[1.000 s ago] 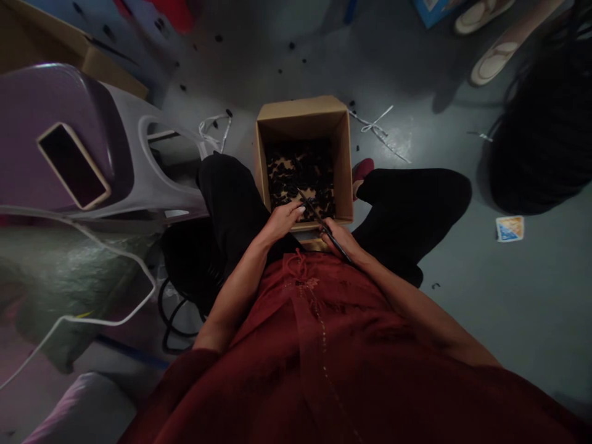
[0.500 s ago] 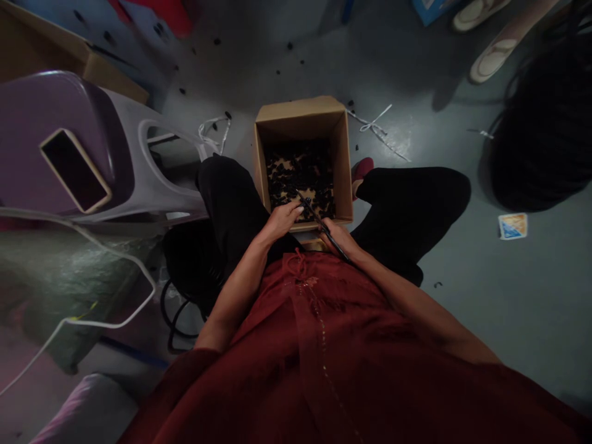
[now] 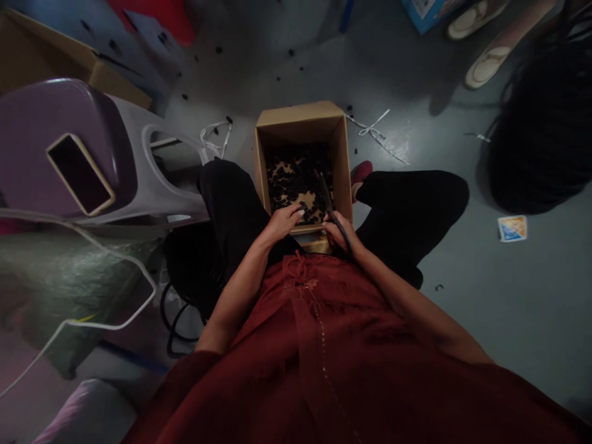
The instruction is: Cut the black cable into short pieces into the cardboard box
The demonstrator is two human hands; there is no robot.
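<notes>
An open cardboard box stands on the floor between my knees. Many small black pieces are scattered over its bottom. My left hand is over the box's near left corner, thumb and fingers pinched on a small black piece. At the near right corner, my right hand is wrapped round a long, thin, dark tool. The tool tapers like a blade and slants up over the box, apart from the left fingers. Its exact kind is too dark to make out.
On the left, a phone lies on a purple stool; a white cable runs below. A large black coil stands at right. White string and black bits lie on the floor. Another person's shoes are at top right.
The dark tool's tip has swung right and away from my left fingers, now pointing more steeply forward. My left hand has barely moved. The whole view has shifted slightly.
</notes>
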